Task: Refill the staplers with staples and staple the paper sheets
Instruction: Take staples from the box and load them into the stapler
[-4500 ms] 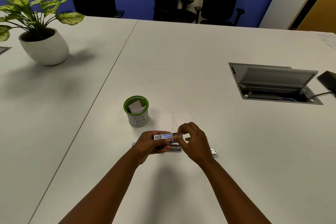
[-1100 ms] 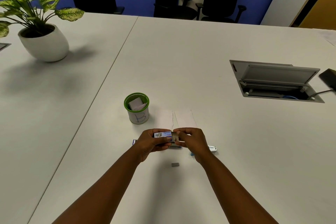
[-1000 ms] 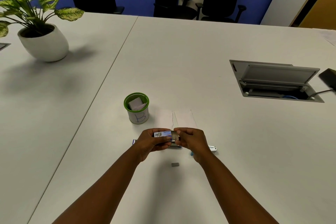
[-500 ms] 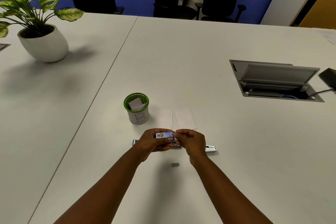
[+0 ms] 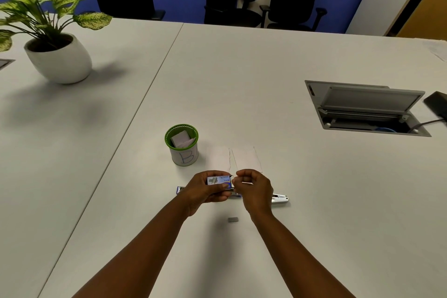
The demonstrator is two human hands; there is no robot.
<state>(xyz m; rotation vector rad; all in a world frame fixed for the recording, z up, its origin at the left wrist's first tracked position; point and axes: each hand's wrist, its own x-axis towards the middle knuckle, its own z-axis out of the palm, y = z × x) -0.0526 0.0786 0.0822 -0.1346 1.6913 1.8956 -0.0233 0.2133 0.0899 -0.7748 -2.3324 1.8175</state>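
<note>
My left hand [image 5: 202,191] grips a small blue-and-white staple box [image 5: 218,180] just above the table. My right hand [image 5: 254,187] is right beside the box's open end, fingers curled and pinched together; what they pinch is too small to see. Under both hands a stapler [image 5: 279,199] lies opened flat on the table, its metal ends showing left and right. A small grey block of staples [image 5: 233,219] lies on the table between my forearms. Two white paper sheets [image 5: 245,158] lie side by side just beyond my hands.
A green-rimmed cup marked "B" [image 5: 182,150] with folded papers stands left of the sheets. A potted plant [image 5: 56,55] is at the far left. An open cable hatch [image 5: 365,109] is sunk into the table at the right. Black chairs stand beyond the far edge.
A grey staple block now lies on the table that was not there 4.5 s ago. Over the last second my right hand drew slightly away from the box's end; the left hand held steady.
</note>
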